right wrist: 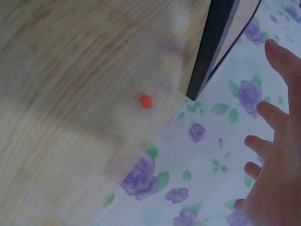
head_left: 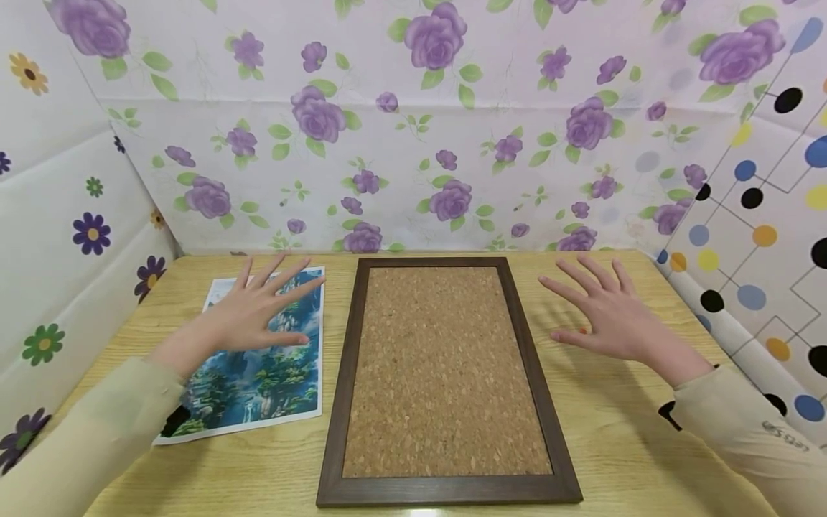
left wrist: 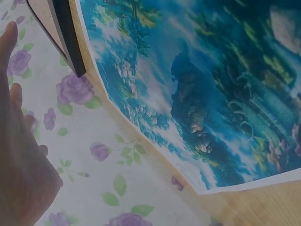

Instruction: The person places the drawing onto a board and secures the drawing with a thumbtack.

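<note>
A cork board (head_left: 446,366) in a dark brown wooden frame lies in the middle of the table. Left of it lies a printed landscape picture (head_left: 284,377) of blue mountains and green trees. Over the picture my left hand (head_left: 248,312) is held with its fingers spread, holding nothing and covering part of the sheet. To the right of the board, my right hand (head_left: 617,323) also hovers with spread fingers and holds nothing. A small round orange-red thing (right wrist: 146,101) lies on the table below the right hand, mostly hidden by it in the head view; its exact kind is unclear.
The light wooden tabletop (head_left: 607,438) extends around the board. Behind it stands a wall covering (head_left: 400,172) with purple roses. Flower-patterned covering (head_left: 58,287) closes the left side, and dotted covering (head_left: 749,280) closes the right.
</note>
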Available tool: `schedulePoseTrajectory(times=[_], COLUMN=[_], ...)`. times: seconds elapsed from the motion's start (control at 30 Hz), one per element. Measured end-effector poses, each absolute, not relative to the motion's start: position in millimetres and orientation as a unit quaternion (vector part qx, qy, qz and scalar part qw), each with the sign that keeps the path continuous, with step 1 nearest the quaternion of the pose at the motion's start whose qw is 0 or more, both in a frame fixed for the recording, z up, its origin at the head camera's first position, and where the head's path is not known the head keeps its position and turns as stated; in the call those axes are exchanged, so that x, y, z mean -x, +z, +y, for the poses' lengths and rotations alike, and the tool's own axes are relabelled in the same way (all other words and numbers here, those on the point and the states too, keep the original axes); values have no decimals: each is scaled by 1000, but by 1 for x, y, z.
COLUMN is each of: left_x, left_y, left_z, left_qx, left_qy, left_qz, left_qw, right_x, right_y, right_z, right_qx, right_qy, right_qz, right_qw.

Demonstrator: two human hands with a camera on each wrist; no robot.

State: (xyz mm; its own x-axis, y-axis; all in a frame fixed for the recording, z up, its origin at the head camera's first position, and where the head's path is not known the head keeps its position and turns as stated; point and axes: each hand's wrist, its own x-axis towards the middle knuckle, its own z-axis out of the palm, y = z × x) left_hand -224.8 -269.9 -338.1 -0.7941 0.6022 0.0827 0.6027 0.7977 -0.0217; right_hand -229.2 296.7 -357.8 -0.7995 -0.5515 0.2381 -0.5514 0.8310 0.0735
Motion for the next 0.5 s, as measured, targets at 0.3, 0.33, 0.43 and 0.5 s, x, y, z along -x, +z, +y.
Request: schedulePoseTrajectory(times=[0.3, 0.33, 0.43, 0.5], left_x=[213, 212, 207, 204], left_y=[-339, -338, -338, -339], left_z=[-279, -280, -284, -288], left_qx=[289, 286, 275, 270], left_qy=[-38, -42, -47, -53], left_qz=[-954, -955, -957, -958], left_qw=[62, 65, 75, 81], right_x=[230, 230, 230, 229], right_y=[-367, -368, -371, -373], right_z=[303, 303, 305, 306], right_qx=[-294, -293, -287, -283], right_qy=[47, 50, 56, 60], right_qz=[-940, -940, -942, -943], right_qw=[166, 168, 166, 163])
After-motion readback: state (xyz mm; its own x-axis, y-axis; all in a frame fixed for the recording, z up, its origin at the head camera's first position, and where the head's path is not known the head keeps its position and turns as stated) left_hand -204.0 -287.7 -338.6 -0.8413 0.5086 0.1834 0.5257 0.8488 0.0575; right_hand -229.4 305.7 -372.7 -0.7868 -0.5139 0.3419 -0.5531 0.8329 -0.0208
